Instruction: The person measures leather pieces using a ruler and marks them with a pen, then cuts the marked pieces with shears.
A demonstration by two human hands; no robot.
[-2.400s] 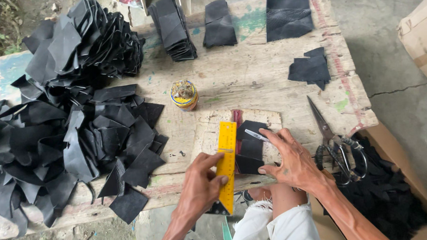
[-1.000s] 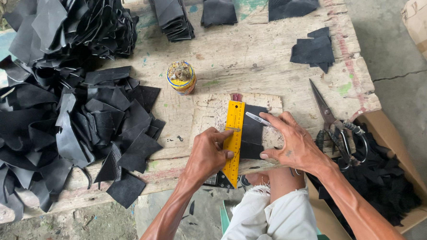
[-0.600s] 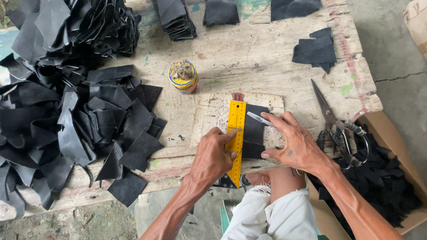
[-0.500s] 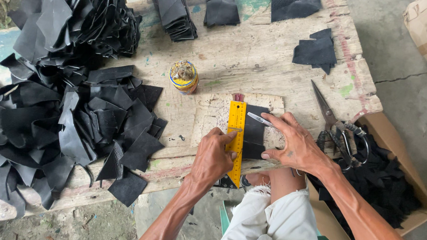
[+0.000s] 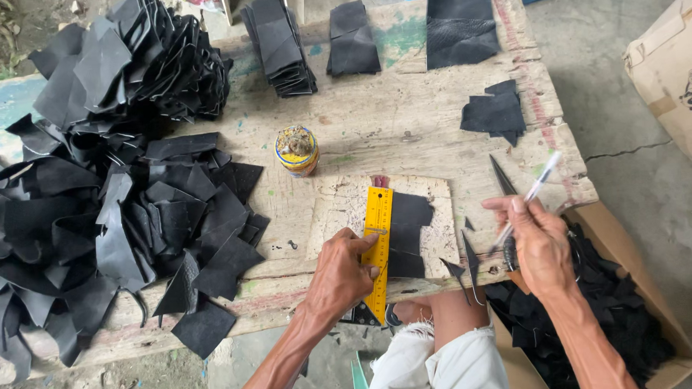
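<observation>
My left hand [image 5: 342,274] presses a yellow ruler [image 5: 377,240] down along a black leather piece [image 5: 407,232] that lies on a small wooden cutting board [image 5: 339,210]. My right hand [image 5: 539,244] hovers over the table's right front edge, to the right of the board, and holds a clear white pen [image 5: 531,196] pointing up and away. Beneath that hand lie black scissors [image 5: 504,187], partly hidden by it. Small black offcuts [image 5: 462,263] sit at the board's right edge.
A big heap of black leather scraps [image 5: 97,197] covers the wooden table [image 5: 382,131] on the left. Stacked cut pieces [image 5: 277,38] and flat sheets [image 5: 459,26] lie at the back. A small yellow tin [image 5: 297,150] stands mid-table. A cardboard box of scraps [image 5: 600,316] sits lower right.
My right hand has lifted off the leather piece and moved right toward the scissors, taking the pen with it. The left hand stays on the ruler.
</observation>
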